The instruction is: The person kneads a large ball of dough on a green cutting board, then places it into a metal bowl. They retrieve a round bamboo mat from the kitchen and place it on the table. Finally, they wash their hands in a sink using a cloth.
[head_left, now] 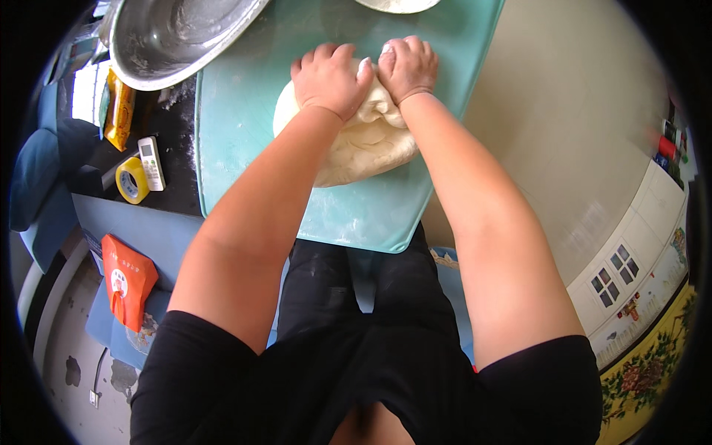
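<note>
A large lump of pale, folded dough (363, 157) lies on a turquoise board (241, 137) in front of me. My left hand (331, 83) bears down on its far left part, with the fingers bent over the dough. At the far right part, my right hand (409, 71) is closed on the dough, knuckles up. White flour or dough clings to both thumbs. The hands and forearms hide some of the dough, and the fingertips are partly out of sight.
A metal basin (159, 81) overlaps the board's far left corner. Another bowl (399, 6) shows at the top edge. Left of the board, a dark tabletop carries yellow tape (133, 180), a white remote control (151, 163) and an orange packet (119, 111). An orange bag (130, 278) lies lower left.
</note>
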`<state>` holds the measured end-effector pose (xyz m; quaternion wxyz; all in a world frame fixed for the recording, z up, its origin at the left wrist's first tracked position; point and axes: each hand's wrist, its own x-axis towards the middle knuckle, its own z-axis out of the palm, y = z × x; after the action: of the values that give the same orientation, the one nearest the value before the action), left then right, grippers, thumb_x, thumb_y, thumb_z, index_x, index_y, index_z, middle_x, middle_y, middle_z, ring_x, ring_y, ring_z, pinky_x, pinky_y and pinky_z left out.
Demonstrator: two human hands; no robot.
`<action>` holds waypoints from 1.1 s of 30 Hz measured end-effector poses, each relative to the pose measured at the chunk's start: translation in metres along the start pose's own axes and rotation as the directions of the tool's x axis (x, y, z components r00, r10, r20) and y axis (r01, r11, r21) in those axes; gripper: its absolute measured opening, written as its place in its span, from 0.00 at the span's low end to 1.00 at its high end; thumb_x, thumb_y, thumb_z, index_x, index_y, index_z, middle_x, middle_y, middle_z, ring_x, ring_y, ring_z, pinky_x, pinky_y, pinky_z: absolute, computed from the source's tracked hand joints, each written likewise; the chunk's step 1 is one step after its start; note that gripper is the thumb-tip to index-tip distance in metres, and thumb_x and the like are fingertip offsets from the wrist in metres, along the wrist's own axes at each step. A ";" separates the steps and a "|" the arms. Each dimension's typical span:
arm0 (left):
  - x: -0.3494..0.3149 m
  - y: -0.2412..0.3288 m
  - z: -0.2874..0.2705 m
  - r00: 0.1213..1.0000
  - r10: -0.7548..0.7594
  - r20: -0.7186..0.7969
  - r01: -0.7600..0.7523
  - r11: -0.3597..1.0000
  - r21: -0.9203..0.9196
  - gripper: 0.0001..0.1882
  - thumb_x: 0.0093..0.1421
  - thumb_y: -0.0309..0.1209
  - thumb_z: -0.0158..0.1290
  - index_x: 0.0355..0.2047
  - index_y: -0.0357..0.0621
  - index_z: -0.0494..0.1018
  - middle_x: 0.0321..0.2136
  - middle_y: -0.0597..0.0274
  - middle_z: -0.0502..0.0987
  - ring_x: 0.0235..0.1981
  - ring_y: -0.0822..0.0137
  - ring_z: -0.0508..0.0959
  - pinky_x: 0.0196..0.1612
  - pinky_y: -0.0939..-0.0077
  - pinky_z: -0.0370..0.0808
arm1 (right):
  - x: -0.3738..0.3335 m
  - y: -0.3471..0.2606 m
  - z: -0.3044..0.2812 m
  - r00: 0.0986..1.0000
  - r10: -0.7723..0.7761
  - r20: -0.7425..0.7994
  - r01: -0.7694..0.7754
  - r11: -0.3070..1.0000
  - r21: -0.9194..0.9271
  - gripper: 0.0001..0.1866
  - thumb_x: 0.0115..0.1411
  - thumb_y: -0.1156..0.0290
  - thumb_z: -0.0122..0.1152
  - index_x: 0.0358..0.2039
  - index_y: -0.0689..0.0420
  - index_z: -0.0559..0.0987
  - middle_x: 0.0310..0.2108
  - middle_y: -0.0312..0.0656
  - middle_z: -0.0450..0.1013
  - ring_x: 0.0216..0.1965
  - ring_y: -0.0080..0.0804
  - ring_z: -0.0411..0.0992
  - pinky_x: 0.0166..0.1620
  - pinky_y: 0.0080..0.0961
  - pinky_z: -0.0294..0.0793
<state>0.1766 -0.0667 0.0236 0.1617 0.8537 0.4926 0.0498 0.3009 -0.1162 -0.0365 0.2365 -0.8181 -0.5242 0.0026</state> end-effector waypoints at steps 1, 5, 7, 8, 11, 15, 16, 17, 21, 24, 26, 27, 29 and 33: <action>-0.003 0.006 -0.005 0.997 -0.071 0.032 0.070 0.997 0.034 0.15 0.52 0.44 0.46 0.34 0.50 0.74 0.37 0.63 0.73 0.41 0.59 0.71 0.47 0.61 0.62 | -0.003 -0.005 -0.006 0.999 0.023 0.043 -0.024 1.000 0.008 0.08 0.49 0.61 0.50 0.25 0.49 0.74 0.28 0.38 0.69 0.34 0.40 0.66 0.38 0.36 0.64; -0.046 -0.002 -0.075 0.972 -0.067 0.226 0.155 0.905 -0.397 0.13 0.53 0.40 0.47 0.28 0.43 0.73 0.26 0.51 0.74 0.34 0.54 0.72 0.38 0.65 0.67 | -0.027 -0.047 -0.076 0.797 0.142 0.587 -0.455 0.779 0.430 0.16 0.55 0.55 0.46 0.29 0.54 0.74 0.33 0.46 0.72 0.35 0.45 0.70 0.37 0.39 0.67; -0.097 -0.008 -0.079 0.997 -0.015 0.080 0.045 0.917 -0.395 0.07 0.48 0.33 0.52 0.23 0.42 0.71 0.22 0.54 0.72 0.32 0.55 0.71 0.38 0.67 0.66 | -0.067 -0.070 -0.112 0.944 -0.057 0.325 -0.151 0.802 0.578 0.12 0.51 0.59 0.52 0.26 0.55 0.74 0.25 0.46 0.70 0.30 0.46 0.68 0.34 0.39 0.66; -0.121 -0.011 -0.072 0.998 0.063 -0.024 -0.067 0.942 -0.328 0.08 0.45 0.30 0.53 0.27 0.43 0.71 0.26 0.55 0.70 0.34 0.54 0.69 0.41 0.63 0.65 | -0.094 -0.083 -0.120 0.973 -0.014 0.230 -0.099 0.876 0.473 0.12 0.48 0.60 0.55 0.26 0.56 0.73 0.27 0.44 0.68 0.31 0.44 0.67 0.35 0.38 0.65; -0.182 -0.003 -0.053 0.998 0.059 0.013 -0.057 0.991 -0.119 0.21 0.48 0.37 0.45 0.43 0.46 0.70 0.49 0.53 0.66 0.52 0.49 0.62 0.56 0.58 0.52 | -0.158 -0.108 -0.137 0.956 0.124 0.267 -0.186 0.958 0.219 0.23 0.48 0.63 0.48 0.45 0.56 0.68 0.50 0.52 0.60 0.51 0.52 0.58 0.51 0.45 0.54; -0.222 -0.012 -0.018 0.977 0.138 -0.163 -0.150 0.987 -0.062 0.21 0.57 0.44 0.37 0.43 0.50 0.71 0.47 0.59 0.70 0.54 0.54 0.62 0.59 0.59 0.43 | -0.210 -0.097 -0.110 0.972 0.085 0.219 -0.134 0.966 0.221 0.25 0.52 0.57 0.39 0.50 0.53 0.66 0.56 0.50 0.55 0.56 0.52 0.53 0.55 0.52 0.44; -0.219 -0.017 -0.010 0.967 0.160 -0.198 -0.174 0.983 -0.056 0.21 0.58 0.45 0.36 0.43 0.50 0.71 0.47 0.59 0.70 0.53 0.54 0.62 0.59 0.60 0.43 | -0.213 -0.092 -0.099 0.981 0.058 0.184 -0.099 0.969 0.224 0.25 0.52 0.57 0.38 0.50 0.52 0.66 0.56 0.49 0.56 0.56 0.52 0.53 0.55 0.52 0.44; -0.212 -0.021 -0.005 0.955 0.186 -0.231 -0.202 0.978 -0.049 0.21 0.58 0.45 0.35 0.43 0.50 0.71 0.46 0.59 0.70 0.53 0.54 0.63 0.59 0.60 0.43 | -0.209 -0.088 -0.091 0.989 0.033 0.147 -0.067 0.972 0.227 0.25 0.53 0.57 0.38 0.50 0.51 0.65 0.56 0.48 0.56 0.56 0.52 0.53 0.55 0.53 0.43; -0.158 -0.037 -0.001 0.934 0.245 -0.261 -0.268 0.962 -0.056 0.21 0.58 0.45 0.34 0.42 0.49 0.72 0.45 0.58 0.71 0.50 0.54 0.66 0.57 0.59 0.48 | -0.163 -0.082 -0.064 0.990 -0.002 0.142 -0.025 0.981 0.190 0.25 0.51 0.55 0.37 0.49 0.49 0.68 0.54 0.47 0.59 0.55 0.49 0.55 0.55 0.51 0.43; -0.122 -0.043 -0.003 0.931 0.267 -0.250 -0.292 0.954 -0.067 0.21 0.55 0.44 0.36 0.41 0.49 0.72 0.44 0.58 0.71 0.48 0.54 0.68 0.54 0.58 0.52 | -0.124 -0.079 -0.056 0.990 -0.045 0.133 0.016 0.976 0.215 0.24 0.51 0.55 0.38 0.46 0.51 0.69 0.52 0.47 0.61 0.53 0.49 0.58 0.55 0.48 0.46; -0.102 -0.048 -0.004 0.933 0.280 -0.227 -0.302 0.951 -0.070 0.21 0.55 0.45 0.36 0.41 0.49 0.72 0.43 0.58 0.71 0.46 0.55 0.68 0.52 0.57 0.55 | -0.101 -0.076 -0.054 0.986 -0.095 0.139 0.064 0.976 0.209 0.23 0.51 0.56 0.38 0.45 0.54 0.69 0.49 0.48 0.64 0.49 0.49 0.61 0.54 0.45 0.51; -0.091 -0.051 -0.005 0.934 0.286 -0.213 -0.308 0.948 -0.080 0.22 0.54 0.45 0.37 0.41 0.50 0.71 0.43 0.59 0.71 0.45 0.55 0.69 0.51 0.57 0.56 | -0.089 -0.075 -0.051 0.985 -0.112 0.129 0.080 0.969 0.233 0.23 0.50 0.56 0.39 0.44 0.54 0.70 0.48 0.48 0.65 0.48 0.48 0.62 0.53 0.45 0.53; -0.069 -0.055 -0.006 0.943 0.281 -0.179 -0.295 0.954 -0.058 0.21 0.51 0.47 0.39 0.40 0.52 0.71 0.41 0.62 0.72 0.41 0.58 0.70 0.47 0.59 0.60 | -0.069 -0.072 -0.043 0.982 -0.142 0.123 0.102 0.953 0.285 0.23 0.49 0.57 0.41 0.43 0.55 0.71 0.46 0.48 0.66 0.46 0.47 0.64 0.51 0.44 0.56; -0.032 -0.058 -0.007 0.954 0.261 -0.149 -0.282 0.947 -0.151 0.16 0.47 0.37 0.45 0.37 0.51 0.71 0.36 0.63 0.73 0.36 0.59 0.71 0.42 0.66 0.64 | -0.035 -0.065 -0.021 0.985 -0.152 0.085 0.119 0.944 0.308 0.17 0.42 0.63 0.49 0.34 0.52 0.74 0.35 0.39 0.69 0.37 0.38 0.66 0.41 0.35 0.64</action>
<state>0.1109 -0.0655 0.0135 0.1942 0.8915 0.3733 0.1676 0.2352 -0.1322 -0.0011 0.3294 -0.7331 -0.5846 0.1104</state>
